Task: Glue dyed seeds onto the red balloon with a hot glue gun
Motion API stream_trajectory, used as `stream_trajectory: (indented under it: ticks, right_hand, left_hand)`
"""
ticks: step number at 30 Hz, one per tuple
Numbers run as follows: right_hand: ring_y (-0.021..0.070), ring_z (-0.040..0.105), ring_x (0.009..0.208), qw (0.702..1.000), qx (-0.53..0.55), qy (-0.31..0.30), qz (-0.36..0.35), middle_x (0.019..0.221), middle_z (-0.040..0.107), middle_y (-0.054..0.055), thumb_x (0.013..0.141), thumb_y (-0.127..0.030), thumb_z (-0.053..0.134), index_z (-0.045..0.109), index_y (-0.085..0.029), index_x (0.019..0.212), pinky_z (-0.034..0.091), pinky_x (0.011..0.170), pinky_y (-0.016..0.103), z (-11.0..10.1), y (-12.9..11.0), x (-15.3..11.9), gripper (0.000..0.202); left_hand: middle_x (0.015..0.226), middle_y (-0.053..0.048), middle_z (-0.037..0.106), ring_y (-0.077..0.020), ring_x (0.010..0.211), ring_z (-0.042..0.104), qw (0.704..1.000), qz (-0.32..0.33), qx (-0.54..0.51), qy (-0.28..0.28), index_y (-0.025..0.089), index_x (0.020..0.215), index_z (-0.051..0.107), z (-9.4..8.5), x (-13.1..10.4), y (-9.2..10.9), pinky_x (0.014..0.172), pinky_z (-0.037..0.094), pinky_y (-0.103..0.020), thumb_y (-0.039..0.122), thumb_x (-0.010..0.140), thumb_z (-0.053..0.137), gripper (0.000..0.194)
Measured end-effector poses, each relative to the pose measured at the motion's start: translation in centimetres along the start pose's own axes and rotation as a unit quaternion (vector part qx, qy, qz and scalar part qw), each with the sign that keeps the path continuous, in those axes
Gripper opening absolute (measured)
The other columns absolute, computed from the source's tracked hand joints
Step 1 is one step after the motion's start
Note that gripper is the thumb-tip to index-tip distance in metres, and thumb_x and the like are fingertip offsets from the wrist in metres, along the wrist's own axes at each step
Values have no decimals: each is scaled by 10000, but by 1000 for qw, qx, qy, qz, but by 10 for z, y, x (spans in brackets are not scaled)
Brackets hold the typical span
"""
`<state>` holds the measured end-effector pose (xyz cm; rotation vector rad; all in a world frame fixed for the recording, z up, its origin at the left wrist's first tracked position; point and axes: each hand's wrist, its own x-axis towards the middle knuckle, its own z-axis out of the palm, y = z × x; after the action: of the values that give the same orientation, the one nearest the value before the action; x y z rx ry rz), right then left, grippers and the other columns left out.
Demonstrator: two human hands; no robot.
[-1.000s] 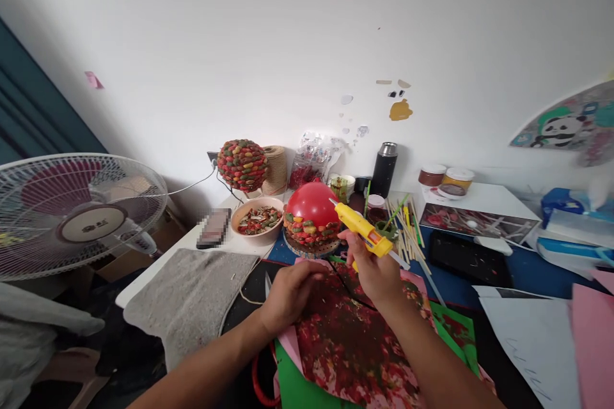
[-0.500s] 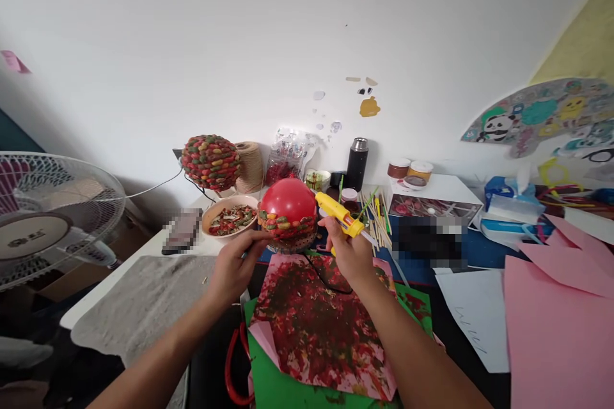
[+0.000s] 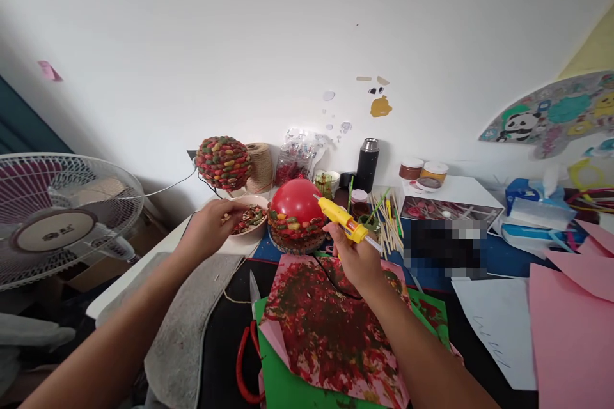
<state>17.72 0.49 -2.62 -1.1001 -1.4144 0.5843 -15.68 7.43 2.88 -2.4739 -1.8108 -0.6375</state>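
My right hand (image 3: 357, 255) is wrapped round a yellow hot glue gun (image 3: 343, 217), its nozzle pointing up and left, close to the balloon. The red balloon (image 3: 296, 198) sits on a low round stand (image 3: 297, 244). Its lower part is ringed with rows of red, green and yellow shell-like pieces (image 3: 295, 225). My left hand (image 3: 211, 230) reaches over the near left rim of a pale bowl (image 3: 254, 236) of loose coloured pieces (image 3: 252, 218). The fingers are bent together in the bowl; whether they hold a piece is hidden.
Paint-smeared pink paper (image 3: 330, 326) lies on green sheets in front, beside red-handled scissors (image 3: 242, 364). A ball covered in pieces (image 3: 224, 163), a twine spool (image 3: 259, 166), a black flask (image 3: 367, 165) and sticks (image 3: 391, 223) stand behind. A fan (image 3: 62, 223) is at left.
My left hand has moved from the balloon's left side over to the bowl. My right hand still holds the glue gun by the balloon. The view has shifted slightly left.
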Motion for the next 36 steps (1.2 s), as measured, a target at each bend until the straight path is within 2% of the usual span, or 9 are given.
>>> stream_trajectory:
  ticks: [3, 6, 14, 20, 25, 29, 32, 34, 36]
  right_hand:
    - [184, 587, 489, 1000, -10, -2, -8, 542, 589, -13, 1027, -729, 582, 764, -211, 842, 474, 497, 297, 1, -1, -1, 579]
    - [190, 592, 494, 999, -19, 0, -29, 553, 600, -7, 1046, -680, 584, 767, -215, 851, 484, 510, 304, 2, -2, -1, 537]
    - [209, 649, 594, 995, -56, 7, -85, 651, 660, 24, 1058, -562, 610, 705, -236, 769, 525, 617, 321, 4, -6, -2, 445]
    - [223, 673, 658, 995, -50, -17, -79, 740, 696, 51, 1069, -580, 589, 709, -239, 831, 538, 638, 327, 6, -5, -4, 433]
    - [220, 667, 667, 994, -57, -26, -90, 730, 684, 38, 1079, -588, 573, 729, -238, 865, 527, 653, 321, 5, -8, -3, 439]
    - [206, 636, 629, 995, -41, -26, -86, 698, 663, 34, 1072, -590, 585, 704, -233, 800, 521, 631, 314, 7, -11, -5, 464]
    - [194, 609, 568, 998, -23, -28, -58, 639, 635, 20, 1047, -643, 601, 715, -232, 781, 509, 567, 302, 8, -14, -7, 502]
    - [191, 598, 521, 999, -9, -33, -38, 578, 603, 5, 1036, -673, 606, 741, -229, 792, 496, 521, 294, 8, -15, -8, 524]
    - [194, 601, 497, 999, 6, -41, -21, 540, 593, -3, 1028, -699, 606, 777, -223, 839, 498, 501, 294, 8, -17, -9, 540]
  left_hand:
    - [1086, -117, 848, -329, 1035, 737, 998, -23, 38, -38, 234, 1047, 852, 5, 26, -13, 913, 550, -388, 350, 939, 566, 327]
    - [1033, -129, 843, -331, 1031, 737, 996, -26, 61, -65, 230, 950, 852, 21, 41, -13, 904, 531, -374, 378, 927, 585, 306]
    - [950, -159, 832, -352, 954, 750, 989, -71, 71, -109, 227, 757, 807, 55, 59, -4, 830, 510, -379, 500, 882, 649, 339]
    - [855, -106, 826, -321, 912, 741, 989, -119, -32, -79, 248, 718, 798, 46, 62, -6, 836, 500, -358, 473, 769, 753, 235]
    - [955, -88, 852, -304, 905, 735, 969, -137, -204, -9, 227, 915, 845, 23, 39, -3, 793, 532, -351, 679, 764, 755, 485]
    - [902, -113, 832, -218, 740, 714, 917, -145, -370, 30, 161, 1011, 828, 12, 1, 15, 714, 572, -325, 843, 793, 695, 728]
    - [814, -98, 816, -173, 673, 697, 780, -155, -604, 51, 155, 931, 830, 11, -27, 41, 671, 580, -284, 607, 718, 955, 515]
    - [794, -87, 819, -178, 676, 732, 724, -158, -672, 24, 160, 923, 832, 12, -39, 59, 670, 608, -278, 514, 702, 1005, 452]
    - [821, -84, 835, -178, 688, 765, 687, -161, -709, -4, 168, 939, 824, 14, -44, 75, 669, 622, -261, 462, 712, 1016, 418]
